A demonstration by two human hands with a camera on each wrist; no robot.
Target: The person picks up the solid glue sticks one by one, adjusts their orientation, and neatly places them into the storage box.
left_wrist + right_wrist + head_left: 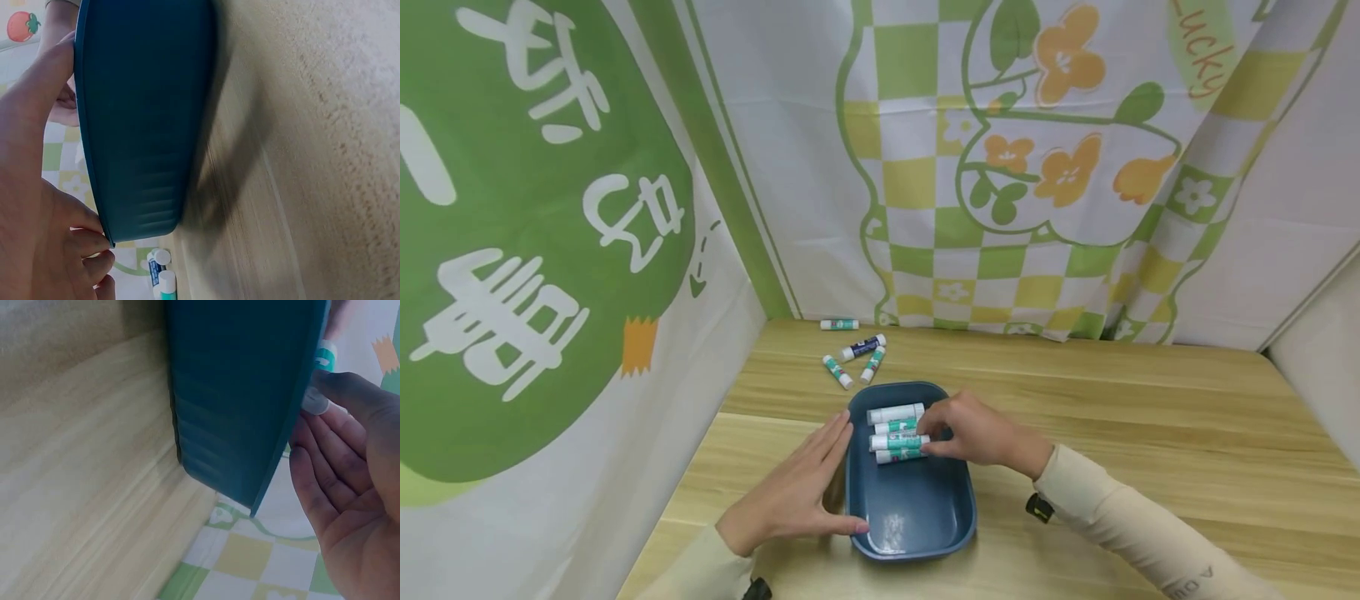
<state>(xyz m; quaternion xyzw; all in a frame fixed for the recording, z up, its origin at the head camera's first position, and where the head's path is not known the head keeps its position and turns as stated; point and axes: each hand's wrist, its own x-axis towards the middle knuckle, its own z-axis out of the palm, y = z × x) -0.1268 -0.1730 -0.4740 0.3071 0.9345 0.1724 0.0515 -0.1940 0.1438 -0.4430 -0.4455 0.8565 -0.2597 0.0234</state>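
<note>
A dark blue plastic basin stands on the wooden table with several glue sticks lying side by side in its far half. My right hand reaches over the basin's right rim and pinches a green-and-white glue stick near its right end. In the right wrist view, the thumb lies on the white end of that stick. Beyond it in the row is a mostly white glue stick. My left hand rests along the basin's left rim with fingers extended, its thumb on the near-left edge.
Behind the basin lie several more glue sticks: a dark blue one, green ones such as the left one, and another by the curtain. A patterned curtain hangs along the table's back edge, and a green-and-white cloth borders the left side.
</note>
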